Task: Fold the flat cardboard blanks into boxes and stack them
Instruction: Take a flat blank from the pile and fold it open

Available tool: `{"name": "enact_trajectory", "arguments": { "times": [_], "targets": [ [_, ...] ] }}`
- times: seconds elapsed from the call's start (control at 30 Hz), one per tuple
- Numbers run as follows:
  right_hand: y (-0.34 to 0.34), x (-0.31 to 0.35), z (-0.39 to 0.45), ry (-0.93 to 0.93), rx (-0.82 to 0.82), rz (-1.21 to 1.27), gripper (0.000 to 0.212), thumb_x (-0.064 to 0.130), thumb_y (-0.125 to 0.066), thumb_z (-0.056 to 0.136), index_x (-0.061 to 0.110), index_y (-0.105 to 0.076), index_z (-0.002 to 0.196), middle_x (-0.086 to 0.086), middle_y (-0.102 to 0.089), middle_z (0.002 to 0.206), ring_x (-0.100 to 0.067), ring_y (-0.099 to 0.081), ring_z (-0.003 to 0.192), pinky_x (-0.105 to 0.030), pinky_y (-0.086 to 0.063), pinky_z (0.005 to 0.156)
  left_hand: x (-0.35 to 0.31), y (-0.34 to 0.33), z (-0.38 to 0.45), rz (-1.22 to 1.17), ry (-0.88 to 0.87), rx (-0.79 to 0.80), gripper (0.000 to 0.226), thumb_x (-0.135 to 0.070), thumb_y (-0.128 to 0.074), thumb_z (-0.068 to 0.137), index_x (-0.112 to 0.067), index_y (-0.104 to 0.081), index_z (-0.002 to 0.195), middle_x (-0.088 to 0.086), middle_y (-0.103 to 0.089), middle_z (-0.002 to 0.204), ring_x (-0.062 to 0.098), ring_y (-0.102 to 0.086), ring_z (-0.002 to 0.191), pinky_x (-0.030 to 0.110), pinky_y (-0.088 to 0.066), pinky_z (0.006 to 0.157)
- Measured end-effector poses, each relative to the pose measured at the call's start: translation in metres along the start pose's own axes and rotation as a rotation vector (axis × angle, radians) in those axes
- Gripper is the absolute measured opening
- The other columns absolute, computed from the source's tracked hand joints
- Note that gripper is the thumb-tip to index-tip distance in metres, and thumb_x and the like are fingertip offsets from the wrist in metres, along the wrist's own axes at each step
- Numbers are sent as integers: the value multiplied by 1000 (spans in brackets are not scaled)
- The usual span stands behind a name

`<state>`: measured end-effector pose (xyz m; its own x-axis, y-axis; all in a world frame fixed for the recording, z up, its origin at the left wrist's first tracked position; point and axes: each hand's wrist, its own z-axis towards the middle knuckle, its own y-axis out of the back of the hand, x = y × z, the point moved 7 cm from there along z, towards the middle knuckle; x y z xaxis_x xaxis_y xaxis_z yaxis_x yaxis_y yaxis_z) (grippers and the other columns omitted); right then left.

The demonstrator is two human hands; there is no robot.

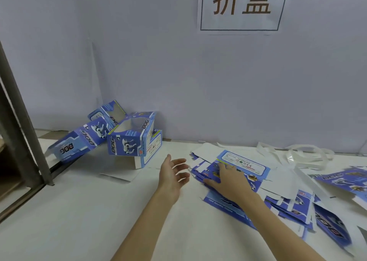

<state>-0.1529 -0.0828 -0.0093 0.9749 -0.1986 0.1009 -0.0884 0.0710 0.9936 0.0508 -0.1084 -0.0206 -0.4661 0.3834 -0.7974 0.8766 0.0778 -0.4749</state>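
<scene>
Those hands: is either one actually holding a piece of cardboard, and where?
Neither grips anything. The right hand lies flat, fingers spread, pressing on the top flat blank of the pile. The left hand hovers open beside the pile, touching nothing.

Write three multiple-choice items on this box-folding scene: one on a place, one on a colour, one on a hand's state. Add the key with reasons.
1. Where are the folded boxes? A at the far left by the wall; B under the right hand; C on the floor.
2. Main colour of the flat blanks? A red; B blue; C green.
3. The left hand is: A gripping a box; B a fist; C open, holding nothing.

Key: A, they lean together near the wall; B, blue print with white; C, its fingers are spread above the table, while the right hand rests flat on the blanks.
</scene>
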Motion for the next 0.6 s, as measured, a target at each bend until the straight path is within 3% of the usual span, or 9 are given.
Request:
{"name": "enact_trajectory", "arguments": {
  "times": [0.07,0.13,0.27,0.33,0.37,0.43,0.5,0.6],
  "targets": [
    [6,8,1,74,-67,-77,73,72,-45,100,18,-44,148,-5,-64,139,-27,-64,122,-36,-54,89,2,1,0,8,8,-3,54,-51,-42,109,-9,-74,97,3,-73,65,22,-58,65,33,-48,63],
    [11,20,-1,171,-100,-200,55,58,-44,107,13,-51,138,-7,-69,127,-27,-68,110,-33,-47,73,3,3,0,5,10,-9,52,-49,-44,108,-9,-74,96,5,-72,73,23,-58,66,33,-48,64],
    [13,34,-7,290,-122,-383,26,19,-51,110,7,-52,134,-11,-68,126,-30,-70,107,-36,-50,75,4,5,2,4,4,-4,42,-43,-51,106,-10,-73,95,7,-69,84,23,-59,66,33,-49,64],
    [37,37,-15,324,-326,-356,29,6,-60,103,7,-53,131,-7,-69,115,-26,-72,92,-33,-46,63,3,2,2,24,-17,36,33,-37,-56,104,-9,-73,97,8,-71,87,24,-62,66,33,-53,61],
    [56,39,-21,354,-459,-313,32,1,-71,95,5,-59,125,-5,-71,100,-22,-70,72,-32,-44,53,2,0,1,41,-40,62,29,-33,-58,103,-8,-73,100,9,-73,91,25,-64,69,32,-54,61],
    [96,37,-36,451,-790,-124,27,0,-83,85,1,-71,109,-2,-65,66,-20,-48,38,-28,-36,35,0,-6,0,72,-108,102,23,-25,-62,102,-7,-72,110,15,-74,106,29,-69,79,34,-58,63],
    [130,30,-49,517,-1018,89,14,6,-67,99,-5,-72,105,-4,-58,56,-21,-40,33,-29,-35,32,-4,-12,-3,116,-193,140,24,-23,-66,101,-9,-69,121,16,-72,117,30,-72,91,36,-61,68],
    [161,14,-53,407,-1133,434,26,12,-50,108,-6,-68,103,1,-54,60,-22,-40,40,-25,-33,42,-11,-19,-10,247,-325,163,44,-30,-72,98,-18,-58,139,4,-65,130,18,-69,108,34,-64,75]
  ]
}}
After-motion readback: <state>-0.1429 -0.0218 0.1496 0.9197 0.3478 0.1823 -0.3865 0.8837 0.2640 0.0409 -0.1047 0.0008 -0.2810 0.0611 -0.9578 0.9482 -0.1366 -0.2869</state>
